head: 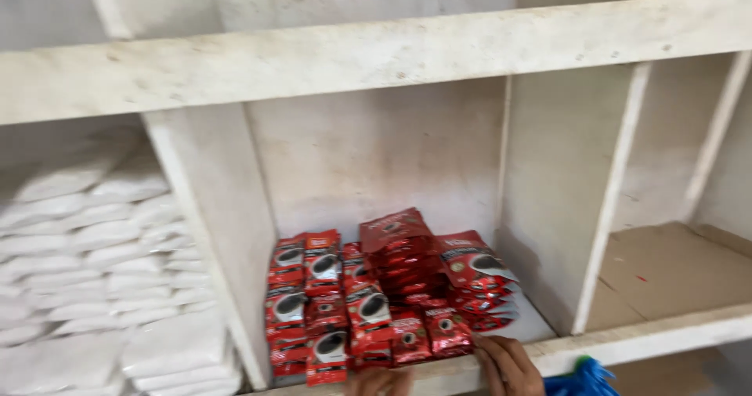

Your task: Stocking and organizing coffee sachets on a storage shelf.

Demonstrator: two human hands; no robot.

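Where the frame ends: both hands sit at the bottom edge.
Right hand point(507, 365): fingers flat on the white shelf's front lip point(439, 376), grasping nothing, touching the nearest small red glossy sachets point(376, 302).
Left hand point(378, 381): mostly cut off; grip cannot be told.
Left of it: stacked white plastic bags point(102, 271).

**Packages on the white shelving**

Middle compartment: stacks of small red sachets point(376, 294), flat and rectangular, each printed with a dark cup motif, piled in uneven rows near the front edge. Left compartment: white, pillow-shaped bags point(94, 271), stacked in layers that fill most of the space.
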